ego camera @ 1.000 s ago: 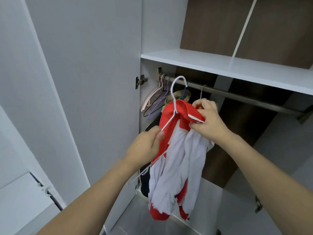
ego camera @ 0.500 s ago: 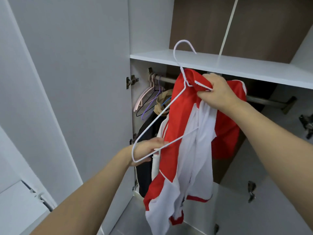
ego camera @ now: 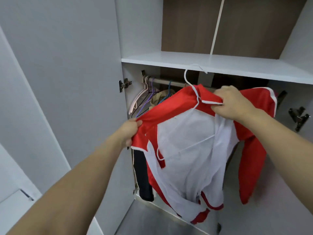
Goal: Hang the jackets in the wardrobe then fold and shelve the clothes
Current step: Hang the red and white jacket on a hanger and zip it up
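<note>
Head view. You hold the red and white jacket [ego camera: 191, 138] spread open in front of the wardrobe, just below the white shelf [ego camera: 220, 63]. Your left hand [ego camera: 129, 133] pinches the jacket's left shoulder seam; your right hand [ego camera: 235, 104] is clenched round the collar edge with its zip teeth. Neither hand is free.

The white wire hanger [ego camera: 191, 83] sits inside the jacket: its hook stands up at the collar, close under the shelf edge, and its lower bar shows through the white lining. It looks tilted, and the left shoulder does not seem seated on it yet.

Step in hand, as I judge it: dressing the jacket on the hanger. Draw the left shoulder over the hanger's end, square the collar round the hook's neck, then lift by the hook. Keep the hook below the shelf lip as you raise it.

Around: the rail [ego camera: 162, 81] runs under the shelf. At its left end hang pink hangers [ego camera: 137, 102], a purple hanger [ego camera: 147, 99] and a blue hook, with a tan garment [ego camera: 157, 99] and a dark garment [ego camera: 144, 177] below. The rail's middle is hidden behind the jacket, so free space there cannot be confirmed. The door [ego camera: 67, 82] stands open on the left, a hinge [ego camera: 124, 83] at its edge. The loose right sleeve could snag on the hinge hardware [ego camera: 298, 116] at right.
</note>
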The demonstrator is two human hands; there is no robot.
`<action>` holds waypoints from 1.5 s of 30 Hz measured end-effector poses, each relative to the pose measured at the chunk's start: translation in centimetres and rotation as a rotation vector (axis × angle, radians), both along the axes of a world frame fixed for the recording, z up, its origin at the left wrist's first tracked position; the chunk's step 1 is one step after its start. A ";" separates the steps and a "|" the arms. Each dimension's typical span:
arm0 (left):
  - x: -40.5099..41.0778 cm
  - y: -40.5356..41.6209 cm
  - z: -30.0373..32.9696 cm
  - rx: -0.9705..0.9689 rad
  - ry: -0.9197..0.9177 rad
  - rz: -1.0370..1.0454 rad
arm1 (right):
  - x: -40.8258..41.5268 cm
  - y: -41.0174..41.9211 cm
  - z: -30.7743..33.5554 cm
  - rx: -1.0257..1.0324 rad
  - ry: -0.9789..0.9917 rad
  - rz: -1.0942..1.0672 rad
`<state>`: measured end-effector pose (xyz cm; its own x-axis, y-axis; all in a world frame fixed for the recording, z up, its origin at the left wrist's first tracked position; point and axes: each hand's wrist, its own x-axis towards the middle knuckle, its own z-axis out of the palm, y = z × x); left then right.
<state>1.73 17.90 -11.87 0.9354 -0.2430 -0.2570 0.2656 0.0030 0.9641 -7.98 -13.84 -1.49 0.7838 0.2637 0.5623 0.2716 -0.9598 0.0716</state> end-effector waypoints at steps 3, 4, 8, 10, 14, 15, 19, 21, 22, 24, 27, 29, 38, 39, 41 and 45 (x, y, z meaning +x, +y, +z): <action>0.8 1.1 4.6 0.116 0.108 -0.114 | 0.3 -1.3 -2.0 -0.012 -0.084 -0.124; 0.7 0.9 5.9 0.126 0.113 -0.135 | 0.3 -1.2 -2.5 0.059 -0.106 -0.133; -1.8 -3.9 9.6 -0.036 0.069 -0.190 | 0.8 0.8 -4.1 0.556 -0.036 -0.139; -3.2 -6.8 10.3 -0.101 -0.017 -0.214 | 1.3 1.8 -4.7 0.711 0.002 -0.129; -4.2 -9.6 11.2 -0.058 -0.291 -0.189 | 1.6 2.0 -5.1 0.984 0.115 0.038; -4.1 -9.9 11.5 -0.021 -0.359 -0.185 | 1.6 1.9 -4.9 1.047 0.129 0.073; -2.1 -10.7 11.5 0.796 -1.109 -0.020 | 2.2 1.3 -4.4 1.194 0.099 0.106; -1.4 -11.2 11.0 0.952 -1.278 0.036 | 2.6 1.0 -4.5 1.243 0.076 0.131; -1.2 -11.5 10.6 0.932 -1.276 -0.003 | 2.8 1.0 -4.5 1.268 0.064 0.142; -0.3 -12.3 9.2 0.878 -1.262 -0.031 | 3.4 0.9 -4.8 1.295 0.044 0.149; 1.3 -13.4 7.7 0.890 -1.186 -0.010 | 4.9 0.9 -5.9 1.112 0.044 0.032; 2.9 -14.2 6.8 0.908 -0.988 -0.046 | 6.2 0.5 -7.3 0.851 0.032 -0.177; 8.7 -19.8 3.6 0.442 -0.360 -0.229 | 10.6 -3.6 -11.3 0.899 0.254 -0.309; 9.7 -20.7 3.3 0.459 -0.377 -0.232 | 11.3 -4.1 -11.4 0.915 0.242 -0.332; 11.9 -22.5 3.0 0.495 -0.404 -0.204 | 12.8 -5.4 -11.6 0.940 0.216 -0.378; 15.5 -26.3 2.7 0.415 -0.396 -0.185 | 16.2 -8.1 -12.6 0.956 0.196 -0.496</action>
